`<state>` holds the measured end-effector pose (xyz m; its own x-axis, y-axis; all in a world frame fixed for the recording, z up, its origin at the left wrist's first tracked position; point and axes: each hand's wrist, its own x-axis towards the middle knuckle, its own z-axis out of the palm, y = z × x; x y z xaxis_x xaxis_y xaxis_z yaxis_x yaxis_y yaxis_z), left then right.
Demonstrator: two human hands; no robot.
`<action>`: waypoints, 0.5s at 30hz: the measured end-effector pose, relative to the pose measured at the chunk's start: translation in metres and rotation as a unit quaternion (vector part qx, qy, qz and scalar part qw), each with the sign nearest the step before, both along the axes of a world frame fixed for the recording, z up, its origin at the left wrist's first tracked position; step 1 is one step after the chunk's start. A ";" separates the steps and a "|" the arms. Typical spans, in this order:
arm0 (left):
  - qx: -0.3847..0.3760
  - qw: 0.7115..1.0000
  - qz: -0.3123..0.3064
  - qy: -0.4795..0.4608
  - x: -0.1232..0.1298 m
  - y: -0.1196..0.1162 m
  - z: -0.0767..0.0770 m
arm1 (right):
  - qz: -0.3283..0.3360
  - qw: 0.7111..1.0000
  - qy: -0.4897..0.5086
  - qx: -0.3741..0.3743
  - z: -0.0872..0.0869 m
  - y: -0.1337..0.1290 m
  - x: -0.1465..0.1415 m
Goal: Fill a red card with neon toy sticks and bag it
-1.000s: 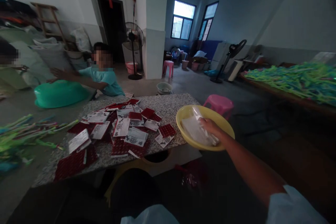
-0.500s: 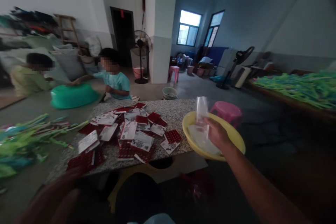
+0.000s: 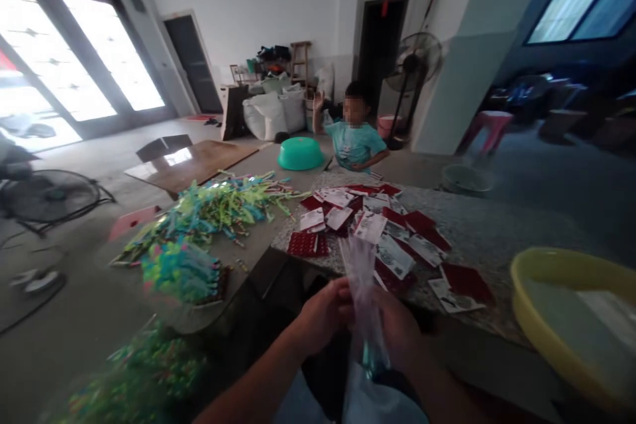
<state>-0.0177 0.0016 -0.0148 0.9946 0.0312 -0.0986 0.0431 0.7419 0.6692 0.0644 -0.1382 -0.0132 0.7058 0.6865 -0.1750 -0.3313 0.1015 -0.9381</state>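
Note:
A clear plastic bag [image 3: 362, 265] stands upright between my two hands at the near edge of the stone-topped table. My left hand [image 3: 320, 318] grips its left side with bent fingers. Against the bag's right side, my right hand [image 3: 397, 328] is closed on it, its fingertips partly hidden by the plastic. Just beyond lies a loose heap of red-and-white printed packets [image 3: 395, 256], several overlapping. To the right, a yellow basin [image 3: 534, 308] holds pale, see-through sheets or bags.
Left of the stone table [image 3: 501, 225] lie green and blue ribbon-like strips [image 3: 218, 209]. A person in a light blue shirt [image 3: 358, 146] is across the table, beside an upturned green tub [image 3: 301, 154]. A standing fan [image 3: 410, 66] is behind.
My view has swung left. My right hand has brought the clear plastic bag from over the yellow basin to in front of me, where my left hand has joined it.

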 end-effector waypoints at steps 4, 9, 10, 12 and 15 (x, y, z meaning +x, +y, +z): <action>-0.018 0.996 0.088 0.024 -0.044 0.033 -0.004 | -0.031 0.968 -0.201 -0.145 -0.015 0.010 -0.003; 0.096 0.980 0.158 0.076 -0.085 0.036 -0.023 | 0.021 0.937 -0.275 -0.214 -0.025 0.026 -0.012; 0.126 0.974 0.168 0.088 -0.090 0.033 -0.023 | 0.026 0.932 -0.287 -0.219 -0.027 0.030 -0.013; 0.163 0.960 0.190 0.127 -0.097 0.028 -0.021 | 0.030 0.922 -0.310 -0.228 -0.031 0.038 -0.017; 0.174 0.939 0.228 0.189 -0.102 0.028 -0.017 | 0.027 0.907 -0.338 -0.249 -0.038 0.045 -0.019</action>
<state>-0.1194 0.0296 -0.0313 0.7653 0.5419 -0.3473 0.0574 0.4799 0.8755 0.0453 -0.0930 -0.0515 0.7357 0.6771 -0.0128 0.3442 -0.3902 -0.8540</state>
